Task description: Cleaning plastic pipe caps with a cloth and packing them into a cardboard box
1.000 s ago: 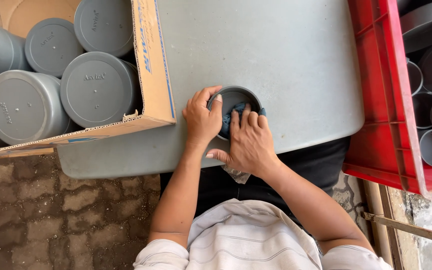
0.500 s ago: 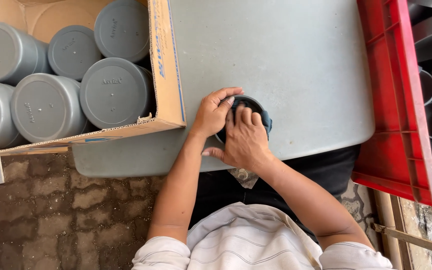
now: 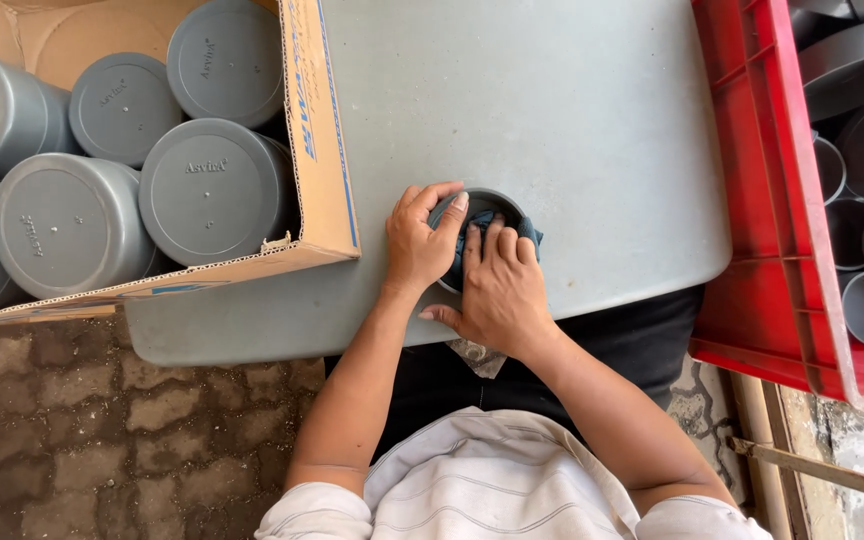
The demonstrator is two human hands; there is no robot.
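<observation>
A grey plastic pipe cap [image 3: 482, 204] stands open side up on the grey table [image 3: 552, 110], near its front edge. My left hand [image 3: 418, 240] grips the cap's left rim and holds it steady. My right hand [image 3: 497, 290] presses a dark blue cloth [image 3: 480, 228] into the cap's inside, with the fingers bent over the cloth. Most of the cap is hidden under both hands.
A cardboard box [image 3: 324, 160] with several grey caps lying bottom up sits on the table's left side. A red plastic crate [image 3: 762, 200] with several more grey caps stands at the right. Paved stone ground [image 3: 102, 430] lies below the table.
The view has shifted slightly, so box and crate sit further right. Both hands stay on the cap; my right hand's fingers have moved a little with the cloth inside it.
</observation>
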